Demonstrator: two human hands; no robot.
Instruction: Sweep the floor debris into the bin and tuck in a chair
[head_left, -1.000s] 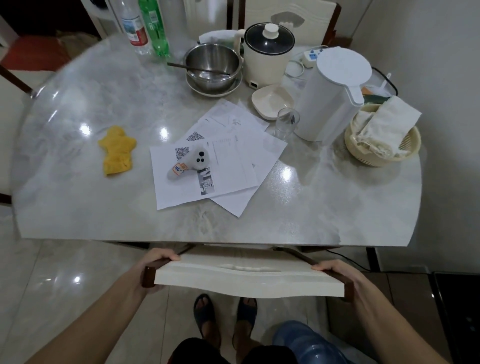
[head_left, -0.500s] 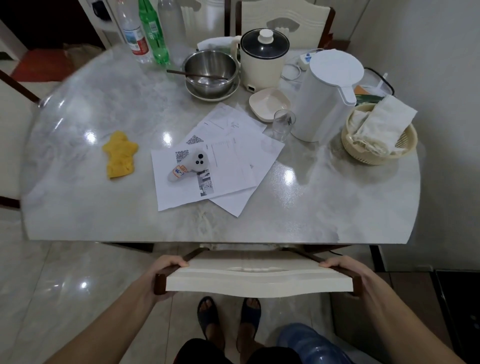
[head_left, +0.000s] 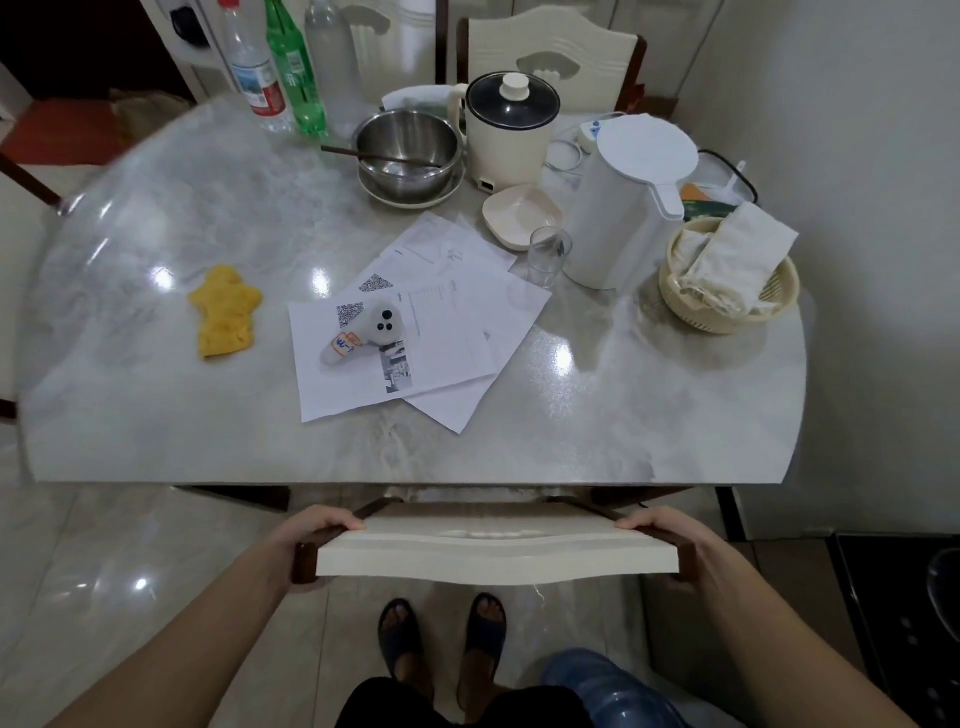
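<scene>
A cream chair (head_left: 496, 555) with dark wooden corner posts stands at the near edge of the marble table (head_left: 597, 431). Its seat is hidden under the tabletop and only the top of the backrest shows. My left hand (head_left: 311, 535) grips the left end of the backrest. My right hand (head_left: 662, 535) grips the right end. My feet in dark sandals stand on the tiled floor just behind the chair. No broom, bin or debris is in view.
The table holds papers (head_left: 415, 332), a white handheld device (head_left: 366, 332), a yellow cloth (head_left: 226, 312), a steel bowl (head_left: 408, 148), a cooker pot (head_left: 511, 130), a white kettle (head_left: 628, 202), a glass (head_left: 548, 254), a basket (head_left: 727, 280) and bottles (head_left: 293, 67). A blue water jug (head_left: 608, 686) lies by my right foot. Another chair (head_left: 550, 52) faces me.
The chair has slid forward toward the table, with both hands still holding its backrest. The view has shifted forward a little with it.
</scene>
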